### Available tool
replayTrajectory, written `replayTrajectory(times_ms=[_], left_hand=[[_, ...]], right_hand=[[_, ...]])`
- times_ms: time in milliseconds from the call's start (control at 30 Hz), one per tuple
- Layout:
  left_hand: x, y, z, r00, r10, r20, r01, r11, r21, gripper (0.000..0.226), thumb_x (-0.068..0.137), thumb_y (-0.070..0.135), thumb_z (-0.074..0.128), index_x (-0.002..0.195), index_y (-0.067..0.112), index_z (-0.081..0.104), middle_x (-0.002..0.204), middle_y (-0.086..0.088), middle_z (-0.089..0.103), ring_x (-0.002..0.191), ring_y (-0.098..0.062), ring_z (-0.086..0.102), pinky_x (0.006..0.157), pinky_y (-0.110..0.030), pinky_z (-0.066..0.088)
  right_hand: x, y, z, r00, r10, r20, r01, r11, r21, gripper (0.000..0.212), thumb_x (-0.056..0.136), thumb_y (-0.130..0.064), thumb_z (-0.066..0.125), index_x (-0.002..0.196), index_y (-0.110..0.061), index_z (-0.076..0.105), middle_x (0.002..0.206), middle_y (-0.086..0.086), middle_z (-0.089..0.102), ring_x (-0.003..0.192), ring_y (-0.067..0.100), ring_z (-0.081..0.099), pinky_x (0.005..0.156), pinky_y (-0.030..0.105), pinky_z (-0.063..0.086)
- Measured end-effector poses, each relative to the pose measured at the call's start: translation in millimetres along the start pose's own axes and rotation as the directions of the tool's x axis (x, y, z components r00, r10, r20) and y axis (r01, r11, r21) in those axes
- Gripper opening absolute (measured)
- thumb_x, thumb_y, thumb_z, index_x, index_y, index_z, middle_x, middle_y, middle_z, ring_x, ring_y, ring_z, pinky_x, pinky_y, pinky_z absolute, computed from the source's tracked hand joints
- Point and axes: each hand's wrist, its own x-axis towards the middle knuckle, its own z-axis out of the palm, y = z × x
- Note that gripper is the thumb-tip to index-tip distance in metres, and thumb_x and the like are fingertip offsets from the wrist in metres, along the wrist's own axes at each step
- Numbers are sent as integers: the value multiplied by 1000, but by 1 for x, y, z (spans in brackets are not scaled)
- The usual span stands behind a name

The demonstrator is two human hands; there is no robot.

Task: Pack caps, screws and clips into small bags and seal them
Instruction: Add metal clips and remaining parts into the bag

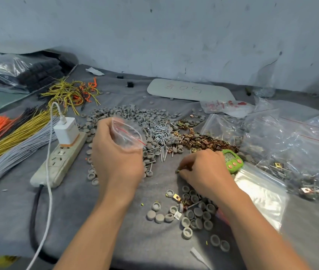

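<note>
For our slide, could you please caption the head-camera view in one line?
Packing hardware: left hand holds a small clear bag, right hand pinches a small part beside caps, screws, clips.

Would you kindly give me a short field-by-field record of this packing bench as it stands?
left hand: holds a small clear bag, raised
right hand: pinches a brassy piece low by the cloth
caps: grey; large heap behind the hands, smaller scatter nearer the camera
screws: silver heap right of the large cap heap
clips: brassy heap right of the screws
timer: green, just behind the right hand
big bags: heaped at right, parts inside
power strip: left, charger plugged in
</note>
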Motion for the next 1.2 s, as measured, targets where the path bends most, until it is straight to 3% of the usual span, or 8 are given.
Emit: replayTrajectory(times_ms=[233,433,600,733,867,933,1033,1200], left_hand=[[-2,-8,-4,983,112,143,-145,958,247,42,78,6,73,108,30,56,98,10,62,91,-19,58,75,-36,46],[-25,-7,16,838,-42,544,-180,920,349,56,72,11,81,105,40,47,103,17,53,96,-9,54,80,-33,49],[-34,-5,23,767,-57,639,-175,939,295,60,69,17,83,111,42,49,107,18,57,98,-8,58,79,-33,51],[-31,-7,19,734,-56,676,-159,954,253,50,63,16,79,99,40,54,92,16,63,82,-4,61,61,-27,46],[-26,-13,16,777,-78,624,-86,970,227,48,67,21,88,101,39,59,91,17,68,83,1,63,72,-27,54],[-22,-17,14,802,-96,589,-6,986,169,42,69,29,89,98,37,59,88,17,69,78,0,64,70,-29,53],[-17,-20,11,825,-125,551,99,992,78,38,70,44,88,96,36,60,89,20,71,75,-3,67,75,-35,57],[-10,-24,8,835,-140,532,218,972,-87,51,60,67,87,98,42,63,94,17,74,83,-6,71,80,-43,58]], right_hand=[[-4,-12,7,998,-52,-17,53,997,55,10,94,-32,70,84,-32,71,96,-5,70,102,22,56,93,36,32],[-18,-16,-7,960,71,-272,120,772,625,13,87,-23,80,78,-31,83,65,-23,71,63,-5,65,54,8,44],[-23,-21,-9,999,-7,-44,33,786,617,31,83,-27,84,54,-30,74,45,-12,61,36,1,49,37,11,30],[-17,-25,-7,996,-18,86,-42,766,641,26,87,-30,81,61,-32,78,55,-2,67,44,3,51,46,20,41],[-8,-23,-11,996,80,42,-79,543,836,21,93,-19,72,81,-32,84,69,-9,75,56,-2,62,58,21,50],[2,-15,-13,972,197,-127,-31,643,765,16,89,-22,75,80,-33,84,73,-18,75,64,-6,63,66,24,50],[21,-2,-15,959,195,-207,-151,966,209,19,91,-29,67,105,-35,79,106,-12,78,108,13,65,105,40,41],[46,10,-14,976,218,13,-204,932,-300,31,87,-21,55,116,-26,66,118,4,70,117,29,59,107,45,29]])
